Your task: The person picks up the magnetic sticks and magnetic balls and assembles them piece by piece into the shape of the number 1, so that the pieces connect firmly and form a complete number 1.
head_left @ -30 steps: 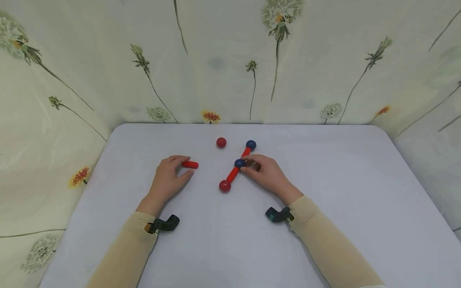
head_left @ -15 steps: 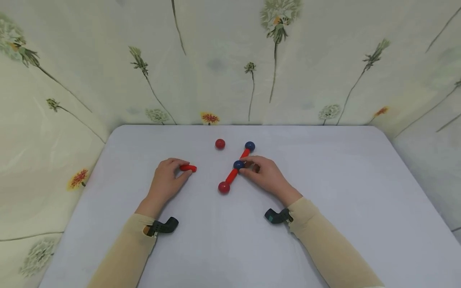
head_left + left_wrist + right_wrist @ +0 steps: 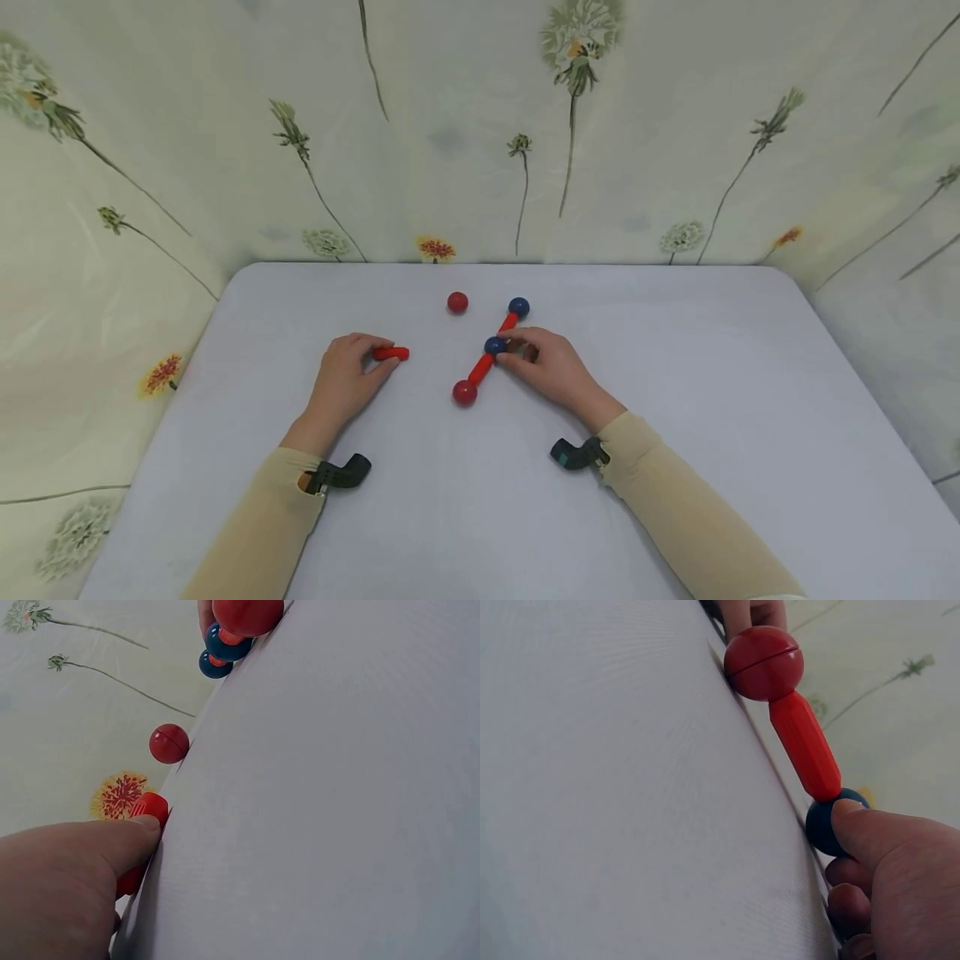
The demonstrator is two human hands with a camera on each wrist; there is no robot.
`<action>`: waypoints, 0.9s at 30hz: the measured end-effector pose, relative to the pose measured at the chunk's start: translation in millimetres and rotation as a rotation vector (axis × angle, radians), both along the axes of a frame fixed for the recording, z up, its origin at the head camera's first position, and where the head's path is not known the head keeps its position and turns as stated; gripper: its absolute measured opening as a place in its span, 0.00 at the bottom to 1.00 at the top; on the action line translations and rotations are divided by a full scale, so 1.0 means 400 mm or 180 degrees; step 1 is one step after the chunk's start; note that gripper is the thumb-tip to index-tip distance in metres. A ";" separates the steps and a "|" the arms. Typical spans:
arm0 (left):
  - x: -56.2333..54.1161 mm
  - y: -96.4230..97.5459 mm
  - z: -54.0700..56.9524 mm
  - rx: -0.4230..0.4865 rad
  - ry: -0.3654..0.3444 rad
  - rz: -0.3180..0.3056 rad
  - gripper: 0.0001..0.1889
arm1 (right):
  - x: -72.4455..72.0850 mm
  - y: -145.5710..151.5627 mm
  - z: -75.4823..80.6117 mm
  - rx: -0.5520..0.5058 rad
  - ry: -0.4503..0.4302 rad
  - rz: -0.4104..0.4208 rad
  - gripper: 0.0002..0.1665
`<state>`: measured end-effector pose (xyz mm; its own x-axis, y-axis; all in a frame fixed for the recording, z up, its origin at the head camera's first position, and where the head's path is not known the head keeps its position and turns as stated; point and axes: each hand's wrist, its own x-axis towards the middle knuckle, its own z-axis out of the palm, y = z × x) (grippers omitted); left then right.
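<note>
Between thumb and fingers my left hand (image 3: pixel 348 375) pinches a short red rod (image 3: pixel 392 353), which lies sideways close over the table. My right hand (image 3: pixel 553 367) grips the middle blue ball (image 3: pixel 495 346) of a joined chain. From that ball one red rod (image 3: pixel 481 369) runs toward me to a red ball (image 3: pixel 465 392); another red rod (image 3: pixel 509 322) leads away to a second blue ball (image 3: pixel 519 307). In the right wrist view the thumb presses on the blue ball (image 3: pixel 826 829), just below the red rod (image 3: pixel 805 746). A loose red ball (image 3: pixel 457 302) sits left of the chain's far end.
A white-covered table (image 3: pixel 450 517) lies under everything. Behind it hangs a pale cloth (image 3: pixel 442 167) printed with dandelions, reaching the table's back edge. Dark wrist cameras (image 3: pixel 345 472) jut from both tan sleeves (image 3: pixel 258 525).
My left thumb has closed in on the red rod, which shifted slightly toward me and is now pinched. The right hand keeps its grip on the blue ball.
</note>
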<state>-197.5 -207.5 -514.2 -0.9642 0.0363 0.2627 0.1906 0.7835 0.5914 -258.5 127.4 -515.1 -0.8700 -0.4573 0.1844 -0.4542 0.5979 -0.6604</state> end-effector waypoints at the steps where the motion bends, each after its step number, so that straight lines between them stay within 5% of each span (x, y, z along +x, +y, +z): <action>1: 0.000 0.000 -0.001 -0.0004 -0.0014 0.0002 0.14 | 0.000 0.000 -0.001 0.0002 -0.0004 -0.0004 0.22; 15: -0.005 -0.001 -0.003 -0.0147 -0.0054 0.0066 0.17 | -0.005 0.002 -0.004 0.0019 -0.0026 0.0002 0.22; 27: 0.008 0.000 0.010 0.0316 -0.0040 0.0153 0.16 | -0.006 0.001 -0.004 0.0011 -0.0080 0.0014 0.23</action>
<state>-194.4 -207.6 -510.3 -0.9675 -0.0356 0.2505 0.1463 0.7290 0.6687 -260.8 128.0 -516.5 -0.8724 -0.4616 0.1609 -0.4401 0.5983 -0.6696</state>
